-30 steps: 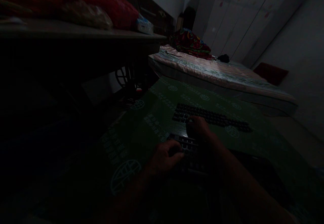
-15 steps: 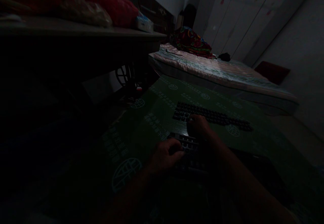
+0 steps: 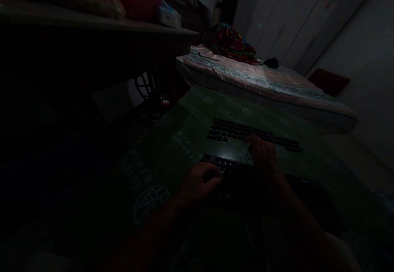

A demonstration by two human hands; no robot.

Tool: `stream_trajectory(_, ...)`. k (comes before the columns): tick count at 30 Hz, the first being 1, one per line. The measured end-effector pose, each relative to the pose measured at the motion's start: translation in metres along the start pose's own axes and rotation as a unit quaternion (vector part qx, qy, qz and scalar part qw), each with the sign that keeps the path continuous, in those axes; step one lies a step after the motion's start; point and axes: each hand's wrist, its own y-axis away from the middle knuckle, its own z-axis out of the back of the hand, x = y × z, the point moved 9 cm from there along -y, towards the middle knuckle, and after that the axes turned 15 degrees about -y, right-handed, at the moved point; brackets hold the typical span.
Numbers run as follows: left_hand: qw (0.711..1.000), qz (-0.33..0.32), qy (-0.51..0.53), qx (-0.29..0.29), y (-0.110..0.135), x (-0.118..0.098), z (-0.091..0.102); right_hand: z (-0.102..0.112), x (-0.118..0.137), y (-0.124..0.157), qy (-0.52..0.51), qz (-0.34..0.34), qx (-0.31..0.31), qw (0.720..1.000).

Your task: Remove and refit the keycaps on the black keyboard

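Observation:
A dark keyboard (image 3: 310,198) lies on the green board in front of me, with much of its surface lost in shadow. My left hand (image 3: 201,179) is at its left end, thumb and forefinger curled together against it. Beyond the keyboard, loose black keycaps (image 3: 227,127) are laid out in long rows. At the near edge of those rows is my right hand (image 3: 263,153), its fingers drawn together and their tips by the keycaps. Whether a keycap is between them is too dark to see.
The green board (image 3: 181,116) bears white globe prints and lettering. At the left stands a table (image 3: 132,28) with bags on it and a dark wheel (image 3: 144,86) beneath. A bed (image 3: 271,77) with a patterned bundle (image 3: 229,44) is behind the board.
My right hand has moved right along the near edge of the keycap rows. My left hand stays at the keyboard's left end. The whole view has shifted slightly.

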Motion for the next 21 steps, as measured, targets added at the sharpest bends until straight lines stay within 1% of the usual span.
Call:
stream_trajectory(1,1.000,-0.023,-0.012,-0.006,0.000,-0.004,0.000,0.005,0.002,0.009,-0.027,-0.012,-0.004,1.000)
stream_trajectory(3,0.996,-0.079,-0.042,-0.010,0.002,-0.016,0.000,0.006,0.003,0.027,-0.101,-0.054,0.025,0.993)
stream_trajectory(4,0.993,-0.104,-0.058,-0.010,0.003,-0.021,-0.002,0.001,0.002,0.035,-0.139,-0.081,0.056,0.985)
stream_trajectory(6,0.987,-0.141,-0.081,-0.014,0.005,-0.029,-0.004,-0.012,0.002,0.052,-0.203,-0.133,0.131,0.961)
stream_trajectory(7,0.984,-0.153,-0.089,-0.018,0.006,-0.033,-0.005,-0.017,0.002,0.060,-0.226,-0.152,0.167,0.948)
stream_trajectory(9,0.979,-0.176,-0.103,-0.020,0.008,-0.039,-0.008,-0.026,0.006,0.071,-0.251,-0.169,0.225,0.926)
stream_trajectory(11,0.973,-0.201,-0.115,-0.013,0.010,-0.044,-0.013,-0.029,0.010,0.076,-0.258,-0.166,0.258,0.916)
stream_trajectory(13,0.969,-0.217,-0.122,-0.009,0.011,-0.048,-0.017,-0.030,0.015,0.078,-0.261,-0.155,0.276,0.912)
stream_trajectory(18,0.964,-0.223,-0.145,0.002,0.013,-0.051,-0.023,-0.032,0.029,0.076,-0.255,-0.100,0.310,0.911)
stream_trajectory(21,0.960,-0.232,-0.158,0.009,0.014,-0.052,-0.025,-0.034,0.032,0.076,-0.249,-0.078,0.321,0.910)
